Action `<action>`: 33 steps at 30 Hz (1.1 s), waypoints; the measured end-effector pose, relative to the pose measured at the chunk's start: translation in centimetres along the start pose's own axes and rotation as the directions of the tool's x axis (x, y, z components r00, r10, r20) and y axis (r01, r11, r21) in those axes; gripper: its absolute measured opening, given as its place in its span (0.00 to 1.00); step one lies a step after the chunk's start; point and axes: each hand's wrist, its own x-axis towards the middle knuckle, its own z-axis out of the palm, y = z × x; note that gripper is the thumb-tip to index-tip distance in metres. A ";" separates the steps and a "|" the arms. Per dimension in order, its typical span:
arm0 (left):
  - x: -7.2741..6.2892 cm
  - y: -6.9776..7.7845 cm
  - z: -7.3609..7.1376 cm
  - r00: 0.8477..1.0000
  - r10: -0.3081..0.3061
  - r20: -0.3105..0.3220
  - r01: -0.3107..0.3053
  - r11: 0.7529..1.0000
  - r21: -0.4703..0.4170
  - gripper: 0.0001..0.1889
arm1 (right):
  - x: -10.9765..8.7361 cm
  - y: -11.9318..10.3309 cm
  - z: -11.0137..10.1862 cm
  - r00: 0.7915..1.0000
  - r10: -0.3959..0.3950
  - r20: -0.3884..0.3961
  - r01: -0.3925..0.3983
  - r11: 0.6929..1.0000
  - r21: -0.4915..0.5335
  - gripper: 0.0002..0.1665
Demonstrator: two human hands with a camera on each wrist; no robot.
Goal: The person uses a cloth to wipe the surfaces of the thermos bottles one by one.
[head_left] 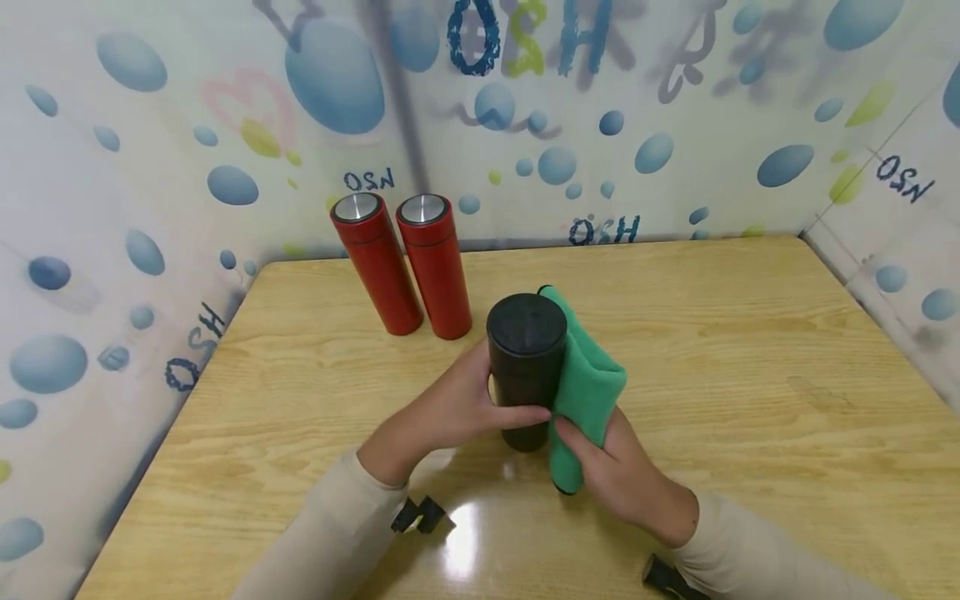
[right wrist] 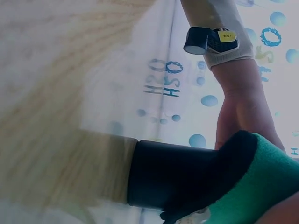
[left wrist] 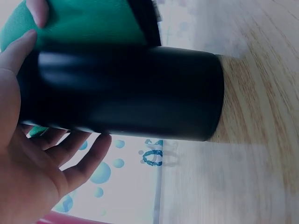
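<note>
A black tumbler [head_left: 525, 379] with a dark flat lid is near the middle of the wooden table, close to upright. My left hand [head_left: 468, 400] grips it from the left, thumb across its near side. In the left wrist view, fingers [left wrist: 88, 158] curl under the black tumbler wall [left wrist: 131, 93]. A folded green cloth [head_left: 588, 392] with dark edging lies against the tumbler's right side. My right hand [head_left: 622, 471] holds this cloth, its thumb on the near face close to the left thumb. In the right wrist view, the green cloth [right wrist: 261, 182] covers part of the tumbler [right wrist: 163, 175].
Two red thermos flasks [head_left: 375, 267] with silver-topped lids stand side by side behind and left of the tumbler. Past the far edge of the wooden table [head_left: 750, 350] is a patterned wall covering [head_left: 600, 192]. Both wrists carry small black devices [head_left: 420, 515] at the sleeves.
</note>
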 end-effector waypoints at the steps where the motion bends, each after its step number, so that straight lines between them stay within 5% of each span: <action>1: 0.0 0.0 0.0 1.000 0.005 0.002 -0.005 1.000 0.001 0.46 | 0.0 -0.2 0.0 1.000 -0.001 -0.014 0.001 1.000 -0.002 0.22; 14: 0.3 -0.1 -0.2 1.000 0.004 0.011 -0.004 1.000 0.011 0.48 | 0.0 -1.1 -0.2 0.966 -0.244 -0.089 0.247 0.969 0.028 0.35; 23: 0.1 0.0 -0.2 1.000 0.002 0.025 -0.002 1.000 0.006 0.52 | 0.1 -0.1 -0.3 0.996 -0.088 -0.015 0.088 0.996 0.007 0.24; 33: -0.3 -0.2 -0.7 1.000 -0.021 0.022 0.020 0.998 0.056 0.55 | 0.2 0.8 -0.1 0.999 0.028 0.043 -0.028 0.999 -0.017 0.21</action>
